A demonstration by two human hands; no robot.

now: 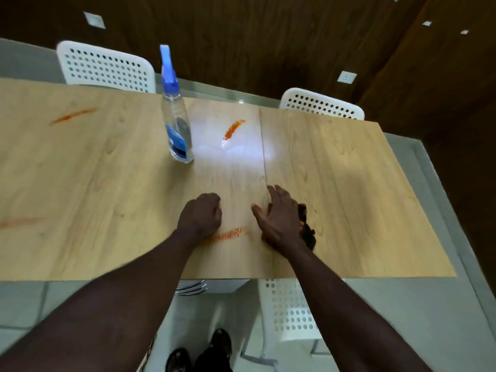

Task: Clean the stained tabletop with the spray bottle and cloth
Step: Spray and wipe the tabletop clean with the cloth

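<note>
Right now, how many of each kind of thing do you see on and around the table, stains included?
Stains: 4
Bottle: 1
Cloth: 1
Chairs: 3
Hands: 2
Total: 11

White perforated chairs [107,67], dark wood wall [268,36]
</note>
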